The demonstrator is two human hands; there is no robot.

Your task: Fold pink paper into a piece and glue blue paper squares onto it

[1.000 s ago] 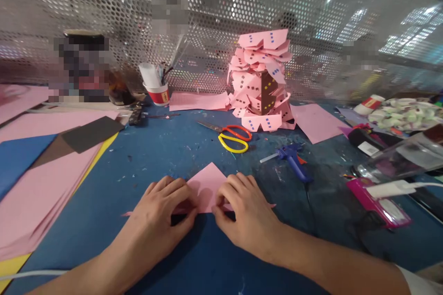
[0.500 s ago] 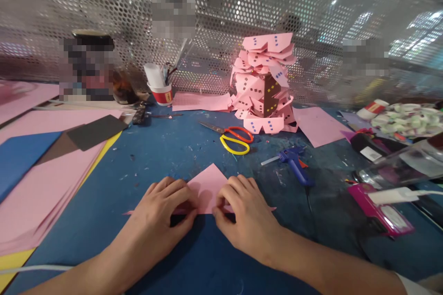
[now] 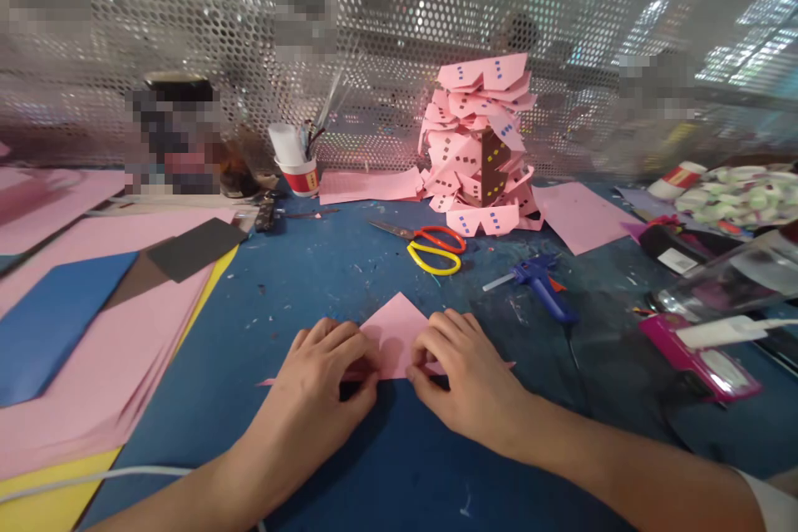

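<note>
A small pink paper piece (image 3: 395,332) with a pointed top lies on the blue table (image 3: 312,266) in front of me. My left hand (image 3: 324,378) pinches its lower left edge between thumb and curled fingers. My right hand (image 3: 467,374) pinches the lower right edge the same way. Both hands press the paper down against the table, and its bottom edge is partly hidden under my fingers.
Behind stand a tall pile of folded pink pieces with dots (image 3: 480,141), red and yellow scissors (image 3: 430,248), a blue glue gun (image 3: 539,283) and a cup of tools (image 3: 299,166). Stacked pink, blue and black sheets (image 3: 81,324) lie left. A pink case (image 3: 701,353) and clutter lie right.
The view has shifted a little, so hands and paper sit slightly further right in frame. Both hands keep the same pinch on the pink paper.
</note>
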